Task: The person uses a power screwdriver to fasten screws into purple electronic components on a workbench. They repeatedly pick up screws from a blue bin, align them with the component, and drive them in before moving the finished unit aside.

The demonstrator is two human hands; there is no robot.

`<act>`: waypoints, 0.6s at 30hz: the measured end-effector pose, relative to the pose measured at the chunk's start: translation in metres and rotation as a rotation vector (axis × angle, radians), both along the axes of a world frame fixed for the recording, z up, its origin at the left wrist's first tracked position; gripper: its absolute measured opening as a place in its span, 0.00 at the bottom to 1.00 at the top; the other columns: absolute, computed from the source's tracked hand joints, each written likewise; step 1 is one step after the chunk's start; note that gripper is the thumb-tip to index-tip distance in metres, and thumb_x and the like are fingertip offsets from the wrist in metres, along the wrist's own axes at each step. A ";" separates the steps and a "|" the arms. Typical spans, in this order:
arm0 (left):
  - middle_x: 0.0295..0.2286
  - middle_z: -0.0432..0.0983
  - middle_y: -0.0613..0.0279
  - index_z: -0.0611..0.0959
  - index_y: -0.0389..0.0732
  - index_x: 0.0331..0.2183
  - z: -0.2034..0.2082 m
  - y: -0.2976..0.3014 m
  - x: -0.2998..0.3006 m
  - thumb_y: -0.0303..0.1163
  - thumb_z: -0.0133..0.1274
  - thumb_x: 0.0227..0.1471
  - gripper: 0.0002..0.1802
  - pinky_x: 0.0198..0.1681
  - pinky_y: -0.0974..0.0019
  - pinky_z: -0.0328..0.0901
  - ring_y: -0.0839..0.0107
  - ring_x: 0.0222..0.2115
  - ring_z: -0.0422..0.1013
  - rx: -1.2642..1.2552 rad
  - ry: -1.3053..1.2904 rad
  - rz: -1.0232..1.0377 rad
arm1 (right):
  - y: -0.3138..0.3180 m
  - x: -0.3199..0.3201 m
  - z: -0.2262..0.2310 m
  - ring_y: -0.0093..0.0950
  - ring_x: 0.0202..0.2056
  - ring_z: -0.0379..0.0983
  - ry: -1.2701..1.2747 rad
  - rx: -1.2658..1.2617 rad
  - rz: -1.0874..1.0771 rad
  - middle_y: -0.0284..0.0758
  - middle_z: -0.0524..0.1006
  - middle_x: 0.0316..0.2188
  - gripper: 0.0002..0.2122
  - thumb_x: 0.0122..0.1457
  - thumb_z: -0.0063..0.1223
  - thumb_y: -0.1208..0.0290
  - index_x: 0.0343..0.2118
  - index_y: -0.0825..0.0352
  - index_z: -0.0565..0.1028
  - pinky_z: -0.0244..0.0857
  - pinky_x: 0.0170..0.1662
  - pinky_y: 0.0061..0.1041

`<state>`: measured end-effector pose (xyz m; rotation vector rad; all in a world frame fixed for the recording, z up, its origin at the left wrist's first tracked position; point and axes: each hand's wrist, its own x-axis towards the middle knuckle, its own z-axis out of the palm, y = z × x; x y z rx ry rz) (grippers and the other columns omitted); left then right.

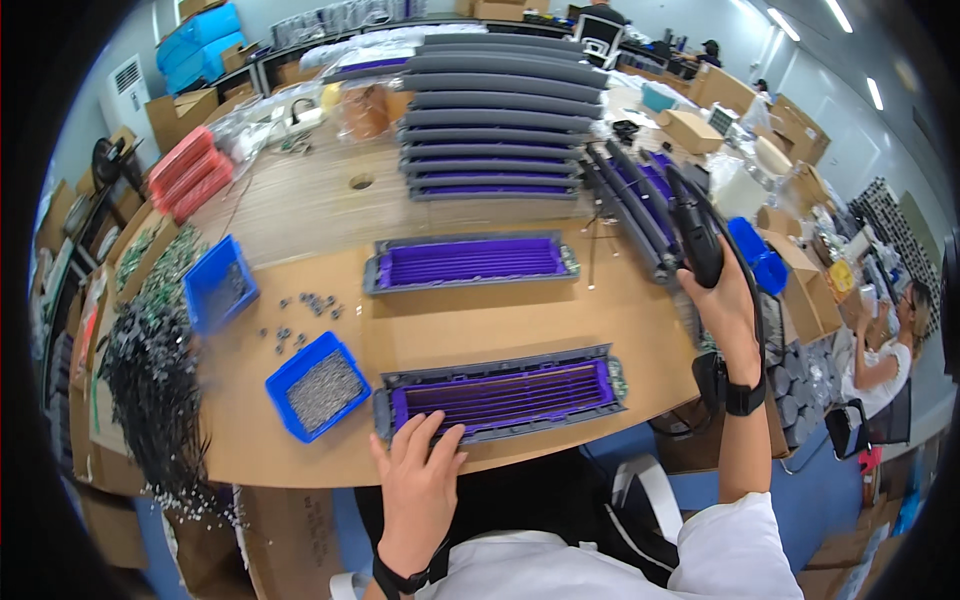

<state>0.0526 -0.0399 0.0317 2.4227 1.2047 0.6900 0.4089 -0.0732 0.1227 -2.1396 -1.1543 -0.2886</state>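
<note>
My left hand point(417, 490) lies with its fingers spread on the front left edge of a grey frame with purple slats point(500, 393), near the table's front edge. A green circuit board shows at that frame's right end. Off to the right, my right hand point(725, 310) is raised and wrapped round a black electric screwdriver point(697, 235). A second purple-slatted frame point(470, 262) lies farther back, parallel to the near one. Left of the near frame stands a blue bin point(318, 385) full of small screws. Loose small dark parts point(318, 303) lie scattered behind that bin.
A tall stack of grey and purple frames point(500, 110) stands at the back. More frames point(635, 200) lean beside the screwdriver. Another blue bin point(220, 285), a bundle of black cables point(150, 390) and red packs point(190, 172) sit at left. A seated person point(885, 350) works at far right.
</note>
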 end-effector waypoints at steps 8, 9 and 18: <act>0.48 0.73 0.59 0.82 0.45 0.43 -0.005 0.004 -0.015 0.29 0.58 0.51 0.15 0.56 0.29 0.51 0.56 0.52 0.66 0.023 -0.021 -0.056 | 0.103 -0.086 -0.031 0.51 0.33 0.75 -0.203 -0.204 0.575 0.48 0.77 0.28 0.14 0.49 0.52 0.81 0.40 0.66 0.68 0.68 0.35 0.46; 0.48 0.73 0.59 0.82 0.45 0.44 -0.005 0.005 -0.018 0.29 0.58 0.51 0.15 0.56 0.29 0.51 0.56 0.52 0.66 0.027 -0.024 -0.057 | 0.116 -0.090 -0.038 0.51 0.33 0.75 -0.228 -0.261 0.601 0.48 0.77 0.28 0.14 0.49 0.51 0.81 0.40 0.67 0.68 0.68 0.34 0.46; 0.43 0.78 0.58 0.84 0.44 0.42 0.019 0.023 -0.079 0.25 0.62 0.46 0.17 0.54 0.52 0.64 0.55 0.49 0.72 0.119 -0.319 -0.001 | 0.120 -0.085 -0.059 0.48 0.33 0.75 -0.408 -0.266 0.804 0.46 0.77 0.30 0.16 0.46 0.55 0.82 0.40 0.67 0.69 0.68 0.34 0.42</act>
